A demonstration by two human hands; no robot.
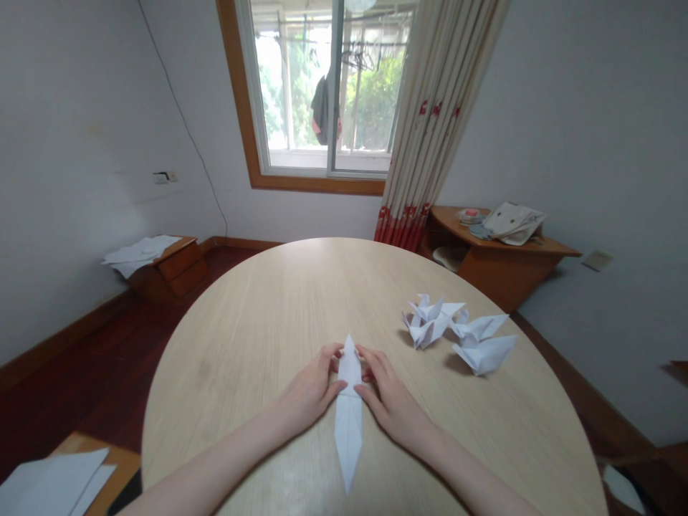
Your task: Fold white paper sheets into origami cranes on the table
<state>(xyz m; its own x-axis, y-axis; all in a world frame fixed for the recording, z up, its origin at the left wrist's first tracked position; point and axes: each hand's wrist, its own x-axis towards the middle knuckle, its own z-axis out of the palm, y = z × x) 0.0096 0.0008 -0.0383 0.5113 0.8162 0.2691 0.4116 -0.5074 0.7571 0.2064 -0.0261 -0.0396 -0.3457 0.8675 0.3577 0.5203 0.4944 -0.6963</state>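
A long, narrow piece of folded white paper (349, 423), pointed at both ends, lies on the round table before me. My left hand (317, 383) is at its upper left edge, thumb near the middle crease and fingertips by the top point. On the opposite edge my right hand (390, 394) mirrors this, its thumb at the crease and its index finger near the tip. The fingers of both hands curl about the paper's sides; some fingertips are hidden behind it. A vertical crease runs along the lower half.
Several folded white paper birds (456, 333) stand on the right of the round wooden table (241, 308). Loose paper sheets (59, 484) lie at lower left, with more papers (142, 249) on a small cabinet. A corner desk (505, 258) with a bag stands beyond, beside the curtain (430, 129).
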